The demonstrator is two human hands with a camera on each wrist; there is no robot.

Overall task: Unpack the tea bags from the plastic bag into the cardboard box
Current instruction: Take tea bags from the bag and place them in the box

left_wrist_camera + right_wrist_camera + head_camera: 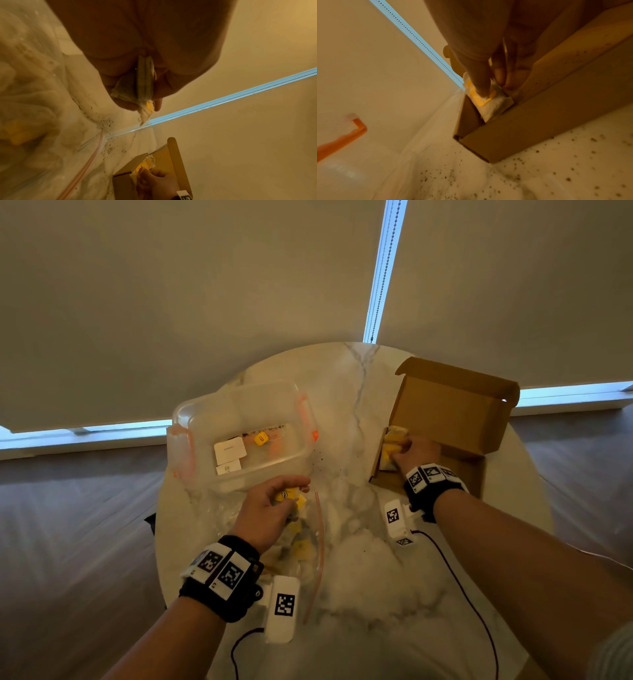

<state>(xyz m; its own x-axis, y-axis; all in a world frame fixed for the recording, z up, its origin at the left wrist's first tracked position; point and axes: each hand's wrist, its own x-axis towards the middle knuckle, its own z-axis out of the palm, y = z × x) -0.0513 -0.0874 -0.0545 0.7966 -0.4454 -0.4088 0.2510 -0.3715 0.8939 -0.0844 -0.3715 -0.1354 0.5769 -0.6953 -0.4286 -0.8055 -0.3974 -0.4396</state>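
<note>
My left hand (289,496) grips a small bunch of tea bags (144,86) with yellow tags, just above the clear zip plastic bag (308,546) lying on the table. More tea bags (301,547) show inside that bag. The brown cardboard box (448,409) stands open at the right, its lid tilted back. My right hand (399,451) reaches into the box's left end, its thumb and fingers curled round tea bags (489,106) standing against the box's end wall (467,119).
A clear plastic container (191,419) with orange clips stands at the back left, holding white cards and a yellow tag. Dark tea crumbs (573,162) dot the round marble table (370,577). Cables run from both wrist cameras across the front.
</note>
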